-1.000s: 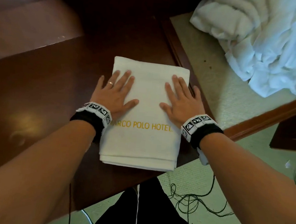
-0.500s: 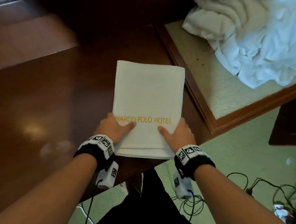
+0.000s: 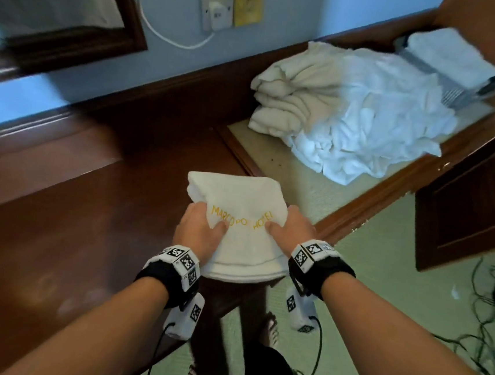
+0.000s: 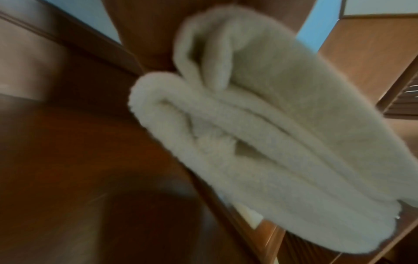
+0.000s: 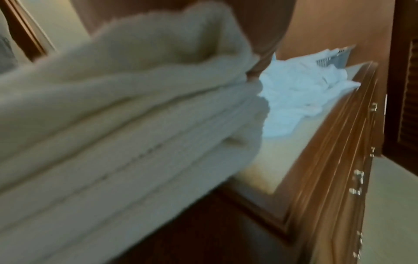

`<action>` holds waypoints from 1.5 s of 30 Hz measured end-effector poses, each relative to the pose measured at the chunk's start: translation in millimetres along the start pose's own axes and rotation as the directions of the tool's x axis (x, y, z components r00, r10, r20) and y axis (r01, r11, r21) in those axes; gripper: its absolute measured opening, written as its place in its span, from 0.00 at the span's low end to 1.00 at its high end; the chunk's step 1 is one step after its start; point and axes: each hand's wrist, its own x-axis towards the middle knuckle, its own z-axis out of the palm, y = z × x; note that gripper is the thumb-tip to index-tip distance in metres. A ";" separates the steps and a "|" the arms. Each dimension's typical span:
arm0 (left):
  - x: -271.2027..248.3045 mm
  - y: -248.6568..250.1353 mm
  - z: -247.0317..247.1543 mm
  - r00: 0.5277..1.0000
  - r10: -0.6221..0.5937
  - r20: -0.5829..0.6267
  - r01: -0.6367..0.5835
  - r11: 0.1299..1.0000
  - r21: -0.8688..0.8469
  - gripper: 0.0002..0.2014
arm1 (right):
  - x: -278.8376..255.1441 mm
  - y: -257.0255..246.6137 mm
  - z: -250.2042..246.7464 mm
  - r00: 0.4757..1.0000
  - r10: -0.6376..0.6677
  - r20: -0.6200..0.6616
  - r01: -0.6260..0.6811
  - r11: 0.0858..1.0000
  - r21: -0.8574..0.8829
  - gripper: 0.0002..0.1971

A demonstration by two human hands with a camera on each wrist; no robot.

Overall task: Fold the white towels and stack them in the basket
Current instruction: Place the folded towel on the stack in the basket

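Now both hands, left hand point(image 3: 198, 231) and right hand point(image 3: 292, 228), grip folded towel point(image 3: 239, 198)

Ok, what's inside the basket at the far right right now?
The basket holds one folded white towel, lying on top. The pile of unfolded towels covers the basket's near side, so anything beneath that folded towel is hidden.
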 end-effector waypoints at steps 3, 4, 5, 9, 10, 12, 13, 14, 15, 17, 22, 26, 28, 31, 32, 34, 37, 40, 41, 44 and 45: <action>7.8 48.6 -7.1 0.995 0.094 -0.042 -0.097 0.992 -0.085 0.15 | 0.3 2.1 -47.2 0.995 -0.076 -0.068 0.079 0.996 0.040 0.23; 11.7 65.7 -7.6 0.990 0.126 -0.061 -0.133 0.985 -0.109 0.15 | 2.3 4.1 -63.9 0.990 -0.096 -0.101 0.102 0.993 0.062 0.23; 15.5 83.9 -6.9 0.984 0.159 -0.084 -0.169 0.978 -0.126 0.15 | 4.8 6.8 -81.4 0.984 -0.116 -0.132 0.127 0.989 0.079 0.24; 35.6 164.1 9.7 0.945 0.274 -0.181 -0.306 0.934 -0.185 0.15 | 25.0 26.2 -157.1 0.953 -0.160 -0.258 0.185 0.980 0.077 0.23; 42.0 186.6 16.4 0.933 0.301 -0.197 -0.337 0.921 -0.194 0.15 | 32.0 33.3 -177.5 0.942 -0.167 -0.292 0.196 0.978 0.073 0.22; 54.0 231.5 32.4 0.916 0.344 -0.206 -0.383 0.902 -0.199 0.15 | 46.0 51.3 -218.1 0.921 -0.172 -0.350 0.210 0.975 0.074 0.20; 59.5 255.0 41.9 0.910 0.360 -0.207 -0.400 0.893 -0.204 0.14 | 53.4 62.4 -237.9 0.912 -0.172 -0.373 0.216 0.973 0.079 0.20; 65.1 277.7 52.6 0.903 0.377 -0.207 -0.417 0.886 -0.204 0.14 | 60.9 74.0 -257.7 0.904 -0.169 -0.393 0.219 0.972 0.087 0.19; 70.8 300.0 64.5 0.891 0.400 -0.213 -0.441 0.875 -0.203 0.14 | 67.9 86.4 -276.8 0.895 -0.167 -0.413 0.225 0.970 0.096 0.19; 82.3 342.7 89.4 0.870 0.442 -0.219 -0.482 0.855 -0.190 0.14 | 80.7 112.0 -314.6 0.881 -0.157 -0.446 0.227 0.968 0.107 0.19; 102.7 444.9 156.5 0.849 0.491 -0.193 -0.525 0.822 -0.220 0.15 | 113.0 181.9 -397.7 0.838 -0.110 -0.535 0.205 0.971 0.121 0.19; 117.1 493.0 199.1 0.842 0.514 -0.164 -0.540 0.807 -0.241 0.15 | 126.2 219.3 -431.4 0.823 -0.058 -0.565 0.168 0.975 0.145 0.19; 126.1 522.9 225.2 0.831 0.542 -0.127 -0.555 0.792 -0.256 0.15 | 139.1 244.7 -451.6 0.810 -0.026 -0.586 0.131 0.982 0.137 0.18; 141.3 561.8 258.4 0.810 0.579 -0.095 -0.582 0.771 -0.259 0.16 | 160.0 274.5 -479.8 0.799 0.019 -0.601 0.069 0.990 0.122 0.17; 147.9 573.6 269.5 0.800 0.594 -0.084 -0.592 0.762 -0.263 0.17 | 167.5 282.1 -489.2 0.796 0.038 -0.604 0.045 0.992 0.122 0.18; 160.0 597.7 289.1 0.786 0.615 -0.053 -0.603 0.747 -0.280 0.18 | 184.9 296.4 -507.9 0.789 0.067 -0.610 0.008 0.993 0.120 0.18; 184.2 634.8 317.1 0.782 0.623 -0.017 -0.599 0.743 -0.299 0.18 | 213.3 314.3 -538.1 0.777 0.103 -0.621 -0.033 0.992 0.123 0.17; 217.4 672.5 344.9 0.773 0.635 0.018 -0.594 0.732 -0.334 0.16 | 250.2 329.3 -570.0 0.767 0.125 -0.630 -0.058 0.990 0.125 0.17; 226.8 682.0 351.0 0.770 0.638 0.018 -0.596 0.728 -0.339 0.17 | 259.6 331.8 -579.3 0.768 0.127 -0.627 -0.068 0.991 0.116 0.17; 258.4 716.5 370.8 0.761 0.649 -0.003 -0.613 0.717 -0.331 0.19 | 296.9 340.0 -612.7 0.759 0.119 -0.640 -0.079 0.993 0.090 0.18; 268.0 726.0 375.6 0.762 0.648 -0.003 -0.613 0.719 -0.327 0.19 | 307.9 341.4 -621.8 0.756 0.119 -0.643 -0.086 0.993 0.083 0.18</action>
